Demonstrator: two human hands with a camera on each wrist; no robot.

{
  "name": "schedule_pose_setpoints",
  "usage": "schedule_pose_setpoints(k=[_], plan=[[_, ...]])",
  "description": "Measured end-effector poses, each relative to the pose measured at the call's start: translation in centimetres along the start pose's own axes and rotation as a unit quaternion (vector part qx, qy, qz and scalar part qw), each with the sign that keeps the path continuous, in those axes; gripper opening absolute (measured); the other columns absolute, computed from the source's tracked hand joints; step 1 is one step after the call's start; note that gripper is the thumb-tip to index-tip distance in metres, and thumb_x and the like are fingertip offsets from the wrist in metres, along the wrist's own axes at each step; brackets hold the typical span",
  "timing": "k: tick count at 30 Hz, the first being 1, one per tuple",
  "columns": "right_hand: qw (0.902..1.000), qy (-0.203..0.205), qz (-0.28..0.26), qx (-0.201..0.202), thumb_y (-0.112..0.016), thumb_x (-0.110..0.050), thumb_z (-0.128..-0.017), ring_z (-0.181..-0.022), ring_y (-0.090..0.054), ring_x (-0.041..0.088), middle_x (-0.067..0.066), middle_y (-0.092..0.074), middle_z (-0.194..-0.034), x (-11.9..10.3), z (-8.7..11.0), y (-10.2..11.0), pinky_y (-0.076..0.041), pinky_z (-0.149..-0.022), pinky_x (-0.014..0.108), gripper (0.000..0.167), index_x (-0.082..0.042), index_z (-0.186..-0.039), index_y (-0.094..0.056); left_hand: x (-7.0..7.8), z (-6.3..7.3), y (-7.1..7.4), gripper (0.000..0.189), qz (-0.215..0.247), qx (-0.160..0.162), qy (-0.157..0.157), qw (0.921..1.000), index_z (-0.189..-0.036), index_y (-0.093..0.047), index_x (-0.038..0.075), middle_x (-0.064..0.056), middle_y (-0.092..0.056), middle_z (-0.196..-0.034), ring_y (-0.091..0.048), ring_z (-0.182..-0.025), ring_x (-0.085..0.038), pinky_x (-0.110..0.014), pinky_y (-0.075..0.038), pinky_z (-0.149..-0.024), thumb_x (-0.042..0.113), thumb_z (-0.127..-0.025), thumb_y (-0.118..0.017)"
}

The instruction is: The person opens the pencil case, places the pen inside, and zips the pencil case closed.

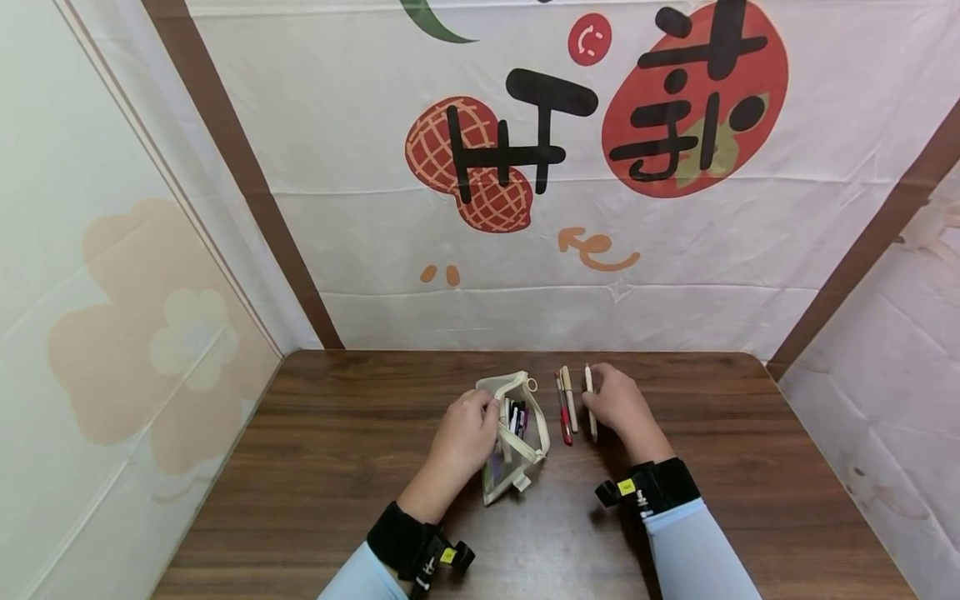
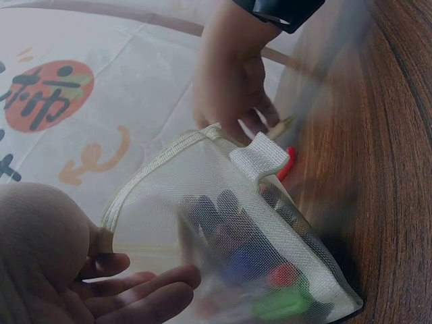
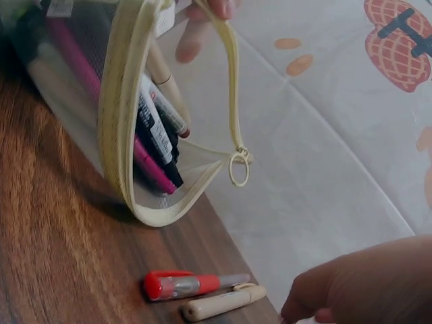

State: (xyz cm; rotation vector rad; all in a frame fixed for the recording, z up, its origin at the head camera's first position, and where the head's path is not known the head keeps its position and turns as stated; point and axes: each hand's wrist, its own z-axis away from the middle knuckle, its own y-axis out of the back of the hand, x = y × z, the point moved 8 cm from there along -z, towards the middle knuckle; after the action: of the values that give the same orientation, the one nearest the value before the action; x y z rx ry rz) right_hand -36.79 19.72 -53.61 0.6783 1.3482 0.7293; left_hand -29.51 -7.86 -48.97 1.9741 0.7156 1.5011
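A cream mesh pencil pouch (image 1: 492,483) stands on the table with its zipper unzipped and its mouth spread. My left hand (image 1: 465,429) pinches the pouch's left rim between thumb and fingers. Inside the pouch lie several pens (image 3: 158,131), black, white, magenta and beige. To the right of the pouch, my right hand (image 1: 621,404) pinches a slim cream pen (image 1: 592,426), which points away from me. Between the pouch and this hand, a red-capped clear pen (image 3: 182,286) and a beige pen (image 3: 226,302) lie side by side on the table.
The brown wood-grain table (image 1: 322,467) ends at a white printed curtain (image 1: 360,208) behind the pouch. Another pale curtain (image 1: 112,417) hangs on the left. Black wrist straps with small cameras (image 1: 660,486) sit on both forearms. A ring pull (image 3: 239,169) hangs from the zipper.
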Motion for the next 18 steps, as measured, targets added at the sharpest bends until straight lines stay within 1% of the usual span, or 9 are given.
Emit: schedule_pose_setpoints(k=[1, 3, 5, 7, 10, 13, 16, 18], plan=[[0.9998, 0.002, -0.017, 0.007, -0.070, -0.017, -0.106, -0.080, -0.064, 0.026, 0.017, -0.073, -0.103, -0.1, 0.0, 0.2, -0.054, -0.071, 0.042, 0.065, -0.002, -0.166, -0.050, 0.0, 0.0, 0.0, 0.026, 0.000, 0.000, -0.001, 1.0000, -0.095, -0.072, 0.009, -0.012, -0.072, -0.103, -0.068, -0.092, -0.024, -0.048, -0.060, -0.084, 0.018, -0.115, -0.060], [0.9984, 0.010, -0.052, 0.019, -0.068, -0.015, -0.104, -0.075, -0.057, 0.023, 0.010, -0.067, -0.092, -0.3, 0.0, 0.5, -0.047, -0.068, 0.038, 0.070, -0.005, -0.169, -0.046, 0.1, 0.0, 0.0, 0.026, -0.001, -0.001, 0.000, 1.0000, -0.096, -0.073, 0.008, -0.012, -0.072, -0.103, -0.069, -0.091, -0.025, -0.049, -0.060, -0.084, 0.019, -0.115, -0.060], [0.9958, 0.019, -0.084, 0.029, -0.067, -0.013, -0.101, -0.074, -0.055, 0.020, 0.006, -0.065, -0.092, -0.8, 0.1, 0.7, -0.045, -0.068, 0.036, 0.074, -0.007, -0.172, -0.044, 0.1, 0.0, 0.0, 0.026, -0.002, -0.003, 0.002, 1.0000, -0.096, -0.073, 0.008, -0.012, -0.072, -0.103, -0.068, -0.092, -0.025, -0.048, -0.060, -0.085, 0.019, -0.116, -0.059], [0.9921, 0.028, -0.119, 0.030, -0.067, -0.010, -0.101, -0.075, -0.060, 0.020, 0.007, -0.067, -0.094, -1.4, 0.2, 0.8, -0.049, -0.068, 0.034, 0.078, -0.008, -0.173, -0.041, 0.2, 0.0, 0.0, 0.026, -0.003, -0.004, 0.004, 1.0000, -0.097, -0.073, 0.008, -0.011, -0.072, -0.103, -0.068, -0.091, -0.024, -0.047, -0.060, -0.084, 0.019, -0.116, -0.059], [0.9840, 0.036, -0.172, 0.029, -0.068, -0.007, -0.100, -0.078, -0.070, 0.025, 0.012, -0.072, -0.100, -2.3, 0.5, 0.7, -0.056, -0.069, 0.034, 0.079, -0.007, -0.174, -0.040, 0.1, 0.0, 0.0, 0.026, -0.005, -0.007, 0.006, 0.9999, -0.099, -0.074, 0.008, -0.011, -0.072, -0.103, -0.067, -0.089, -0.023, -0.046, -0.060, -0.082, 0.020, -0.116, -0.059], [0.9745, 0.043, -0.219, 0.022, -0.070, -0.006, -0.102, -0.084, -0.078, 0.032, 0.016, -0.075, -0.105, -3.3, 0.8, 0.1, -0.066, -0.074, 0.040, 0.077, -0.007, -0.173, -0.040, 0.1, 0.0, 0.0, 0.026, -0.005, -0.009, 0.008, 0.9999, -0.101, -0.075, 0.007, -0.011, -0.072, -0.104, -0.067, -0.089, -0.023, -0.046, -0.060, -0.082, 0.020, -0.116, -0.059], [0.9658, 0.049, -0.254, 0.012, -0.072, -0.004, -0.102, -0.085, -0.080, 0.032, 0.017, -0.076, -0.107, -4.0, 1.0, -0.7, -0.070, -0.082, 0.051, 0.075, -0.008, -0.171, -0.041, 0.2, 0.1, 0.0, 0.026, -0.007, -0.008, 0.006, 0.9999, -0.102, -0.075, 0.007, -0.012, -0.073, -0.106, -0.068, -0.091, -0.024, -0.047, -0.060, -0.083, 0.020, -0.116, -0.059], [0.9603, 0.049, -0.275, 0.004, -0.073, -0.002, -0.100, -0.081, -0.080, 0.030, 0.017, -0.077, -0.105, -4.5, 1.1, -1.4, -0.070, -0.083, 0.057, 0.076, -0.009, -0.169, -0.043, 0.2, 0.1, 0.0, 0.026, -0.007, -0.008, 0.006, 0.9999, -0.102, -0.075, 0.007, -0.012, -0.073, -0.107, -0.068, -0.091, -0.024, -0.047, -0.060, -0.083, 0.021, -0.117, -0.058]])
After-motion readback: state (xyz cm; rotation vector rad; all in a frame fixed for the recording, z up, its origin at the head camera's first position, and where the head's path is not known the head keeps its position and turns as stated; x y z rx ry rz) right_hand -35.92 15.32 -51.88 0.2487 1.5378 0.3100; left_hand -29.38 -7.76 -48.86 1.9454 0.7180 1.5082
